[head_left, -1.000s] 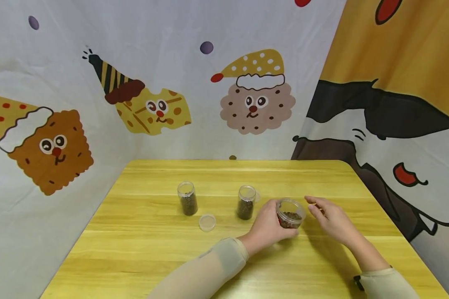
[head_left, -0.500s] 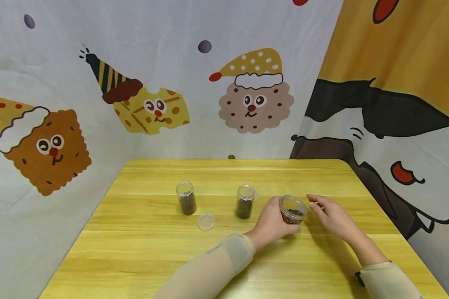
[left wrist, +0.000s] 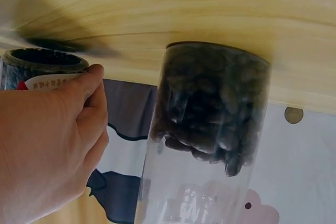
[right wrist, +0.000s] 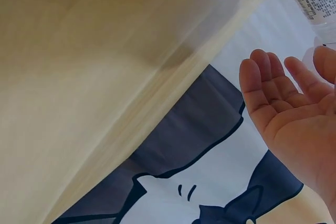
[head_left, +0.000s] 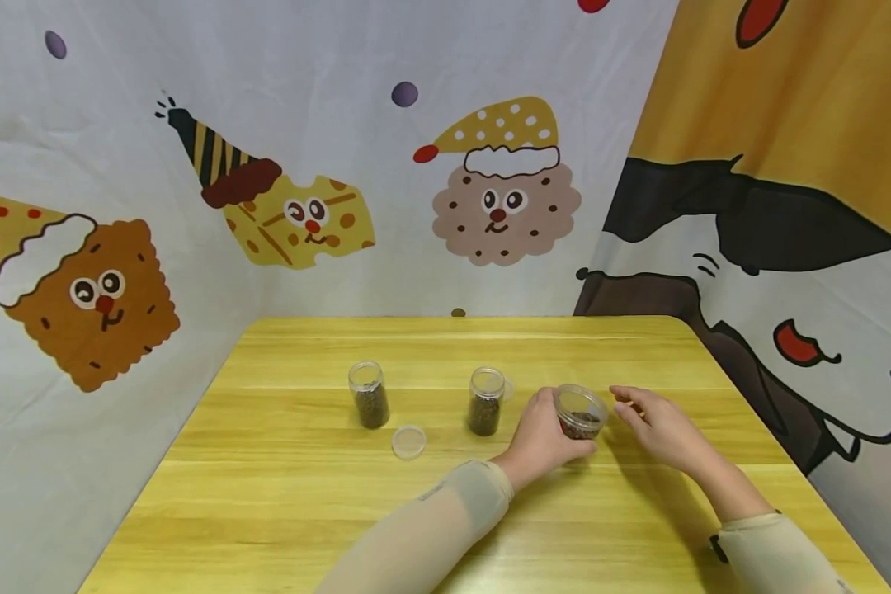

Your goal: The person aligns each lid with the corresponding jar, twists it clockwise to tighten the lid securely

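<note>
My left hand (head_left: 545,441) grips a wide, clear plastic jar (head_left: 580,425) from its left side. The jar is open at the top, with dark contents low inside. In the left wrist view this jar (left wrist: 44,66) shows a white and red label, and its base appears a little above the table. My right hand (head_left: 661,425) hovers just right of the jar, fingers relaxed and holding nothing; the right wrist view shows its palm (right wrist: 299,119). Left of my left hand stands a tall clear jar (head_left: 485,404), part-filled with dark beans (left wrist: 210,98).
Another tall lidless jar (head_left: 370,396) of dark beans stands farther left on the wooden table (head_left: 282,511). A clear round lid (head_left: 409,442) lies between the two tall jars, nearer me. Behind the middle jar a second clear disc (head_left: 509,388) partly shows. A printed curtain (head_left: 304,66) hangs behind the table.
My left hand has shifted the wide jar slightly to the right, toward my right hand. The right hand and the tall jars stay nearly where they were.
</note>
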Demonstrator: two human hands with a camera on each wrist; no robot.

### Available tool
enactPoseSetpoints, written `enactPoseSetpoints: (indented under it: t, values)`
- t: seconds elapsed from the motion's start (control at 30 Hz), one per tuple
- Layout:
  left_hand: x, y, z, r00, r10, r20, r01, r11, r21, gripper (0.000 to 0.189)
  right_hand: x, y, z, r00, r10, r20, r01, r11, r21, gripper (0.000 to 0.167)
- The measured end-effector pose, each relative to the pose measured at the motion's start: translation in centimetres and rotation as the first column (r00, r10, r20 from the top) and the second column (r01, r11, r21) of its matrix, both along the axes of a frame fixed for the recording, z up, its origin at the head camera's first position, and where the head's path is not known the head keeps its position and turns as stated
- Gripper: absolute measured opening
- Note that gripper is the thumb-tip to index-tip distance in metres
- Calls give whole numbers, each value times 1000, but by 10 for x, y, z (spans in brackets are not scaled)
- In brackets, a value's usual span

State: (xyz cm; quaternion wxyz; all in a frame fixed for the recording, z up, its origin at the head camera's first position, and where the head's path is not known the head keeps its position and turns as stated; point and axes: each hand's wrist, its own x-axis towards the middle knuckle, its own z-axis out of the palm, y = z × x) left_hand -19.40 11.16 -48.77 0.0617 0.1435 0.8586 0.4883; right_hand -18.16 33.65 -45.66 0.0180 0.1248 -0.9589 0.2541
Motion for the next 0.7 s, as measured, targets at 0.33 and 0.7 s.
enactPoseSetpoints:
  t: [0.33, 0.7]
  values:
    - [-3, 4, 0, 1000, 16, 7, -16, 1000, -26, 91, -4, 0, 1, 1000, -7, 8, 6, 999, 46, 43]
    - [-8, 10, 0, 998, 43, 38, -41, 999, -35, 96, -6, -2, 4, 1000, 0, 12, 0, 997, 76, 42]
